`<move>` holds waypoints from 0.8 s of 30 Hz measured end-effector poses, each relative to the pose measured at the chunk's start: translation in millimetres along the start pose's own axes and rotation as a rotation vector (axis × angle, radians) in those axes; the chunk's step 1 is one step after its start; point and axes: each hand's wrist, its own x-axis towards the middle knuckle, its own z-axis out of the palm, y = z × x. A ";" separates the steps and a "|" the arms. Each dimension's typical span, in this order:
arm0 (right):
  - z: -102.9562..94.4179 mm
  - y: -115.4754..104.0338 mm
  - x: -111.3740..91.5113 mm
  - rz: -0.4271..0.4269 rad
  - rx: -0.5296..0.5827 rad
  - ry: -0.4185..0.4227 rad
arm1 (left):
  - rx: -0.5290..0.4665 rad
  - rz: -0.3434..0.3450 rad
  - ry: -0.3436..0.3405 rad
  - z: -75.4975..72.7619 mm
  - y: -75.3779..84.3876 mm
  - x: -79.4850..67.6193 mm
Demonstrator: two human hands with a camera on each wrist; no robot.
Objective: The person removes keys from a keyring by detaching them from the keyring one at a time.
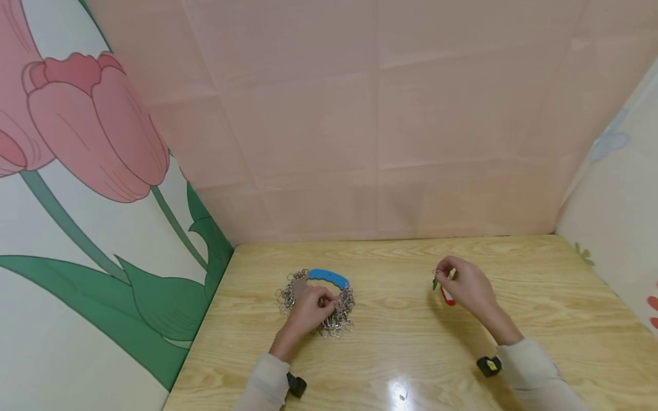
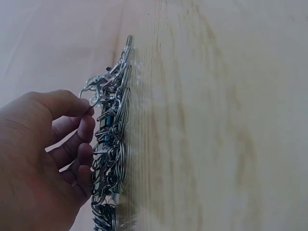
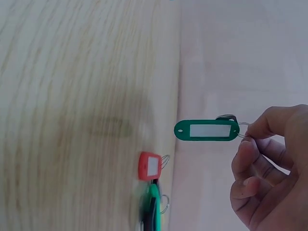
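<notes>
On the left of the table lies a large key ring with a blue handle (image 1: 328,278), crowded with metal clasps and split rings (image 1: 336,326). My left hand (image 1: 310,305) is over it and pinches one small metal ring (image 2: 85,90) between thumb and forefinger. Further right, my right hand (image 1: 470,285) pinches the wire ring of a green key tag (image 3: 207,130). That tag has a white label and hangs above the table, with a dark, partly hidden piece behind it. A red key tag (image 3: 150,166) lies on the table below.
Beside the red tag sits a green and black item (image 3: 152,207), partly cut off in the right wrist view. The wood-grain table (image 1: 390,331) meets a pink wall covering (image 1: 375,142) at its back edge. A tulip-printed wall (image 1: 97,131) borders the left side.
</notes>
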 end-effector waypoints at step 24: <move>-3.5 27.6 -9.5 0.129 -0.047 -0.054 | 0.000 -0.022 -0.035 -0.4 1.2 -0.6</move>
